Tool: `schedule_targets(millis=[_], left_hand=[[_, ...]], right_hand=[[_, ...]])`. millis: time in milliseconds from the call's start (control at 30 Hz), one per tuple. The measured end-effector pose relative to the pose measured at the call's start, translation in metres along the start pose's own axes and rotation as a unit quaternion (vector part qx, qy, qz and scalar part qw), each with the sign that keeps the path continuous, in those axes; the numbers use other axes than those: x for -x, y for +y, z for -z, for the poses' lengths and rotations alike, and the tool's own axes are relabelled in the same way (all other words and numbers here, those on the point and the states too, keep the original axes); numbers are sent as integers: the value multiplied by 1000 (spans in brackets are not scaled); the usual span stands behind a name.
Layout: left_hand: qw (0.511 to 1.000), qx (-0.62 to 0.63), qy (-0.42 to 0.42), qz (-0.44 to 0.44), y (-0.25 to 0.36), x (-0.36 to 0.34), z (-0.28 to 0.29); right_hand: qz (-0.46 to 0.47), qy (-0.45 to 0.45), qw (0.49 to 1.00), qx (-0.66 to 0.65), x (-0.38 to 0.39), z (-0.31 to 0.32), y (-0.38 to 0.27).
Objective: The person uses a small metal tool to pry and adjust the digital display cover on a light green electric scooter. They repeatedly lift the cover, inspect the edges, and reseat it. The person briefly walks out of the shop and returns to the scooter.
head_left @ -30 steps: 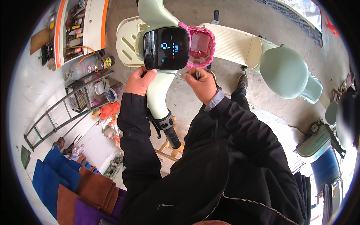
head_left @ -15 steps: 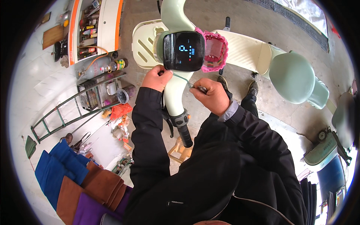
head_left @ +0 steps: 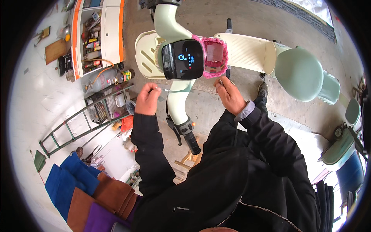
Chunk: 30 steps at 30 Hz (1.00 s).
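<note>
— Two hands at the scooter's handlebar (head_left: 176, 96), centre top of the frame. Left hand (head_left: 147, 101) has its fingers pinched on something small, a screw perhaps; too tiny to tell.

— And the right hand (head_left: 230, 94)?

— Closed round a thin metal tool (head_left: 220, 80), its tip just under the pink cover (head_left: 214, 57) beside the dark display (head_left: 182, 60).

— What could go wrong?

— I'd say the small piece could slip from that pinch and drop to the concrete floor (head_left: 216, 104), where clutter lies near. The tool tip could also skid and scratch the display or tear the pink cover, since neither hand steadies the handlebar.

— Anything else?

— The black handgrip (head_left: 192, 138) sits close to the left sleeve; a nudge might swing the bar.
</note>
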<state>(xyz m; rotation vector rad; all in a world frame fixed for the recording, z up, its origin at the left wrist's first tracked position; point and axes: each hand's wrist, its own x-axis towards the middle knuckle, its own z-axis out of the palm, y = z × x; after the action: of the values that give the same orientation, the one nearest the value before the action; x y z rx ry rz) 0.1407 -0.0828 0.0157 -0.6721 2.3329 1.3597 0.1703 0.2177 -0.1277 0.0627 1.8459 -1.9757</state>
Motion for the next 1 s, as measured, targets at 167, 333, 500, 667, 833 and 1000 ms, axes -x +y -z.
schedule_targets(millis=[167, 333, 500, 667, 833, 1000], left_hand=[[996, 77, -3, -53, 18, -2, 7], [991, 104, 55, -68, 31, -2, -1], [990, 102, 75, -64, 28, -8, 5], [988, 120, 90, -30, 21, -12, 6], [989, 79, 120, -15, 25, -15, 2], [988, 56, 141, -23, 29, -18, -6]], right_hand=[[-76, -14, 996, -45, -9, 2, -10], [26, 15, 996, 86, -15, 6, -17], [101, 45, 990, 91, -20, 13, -17], [14, 19, 999, -22, -23, 9, -14], [-94, 9, 974, -205, -25, 4, -15], [-154, 25, 950, -270, -13, -10, -17]])
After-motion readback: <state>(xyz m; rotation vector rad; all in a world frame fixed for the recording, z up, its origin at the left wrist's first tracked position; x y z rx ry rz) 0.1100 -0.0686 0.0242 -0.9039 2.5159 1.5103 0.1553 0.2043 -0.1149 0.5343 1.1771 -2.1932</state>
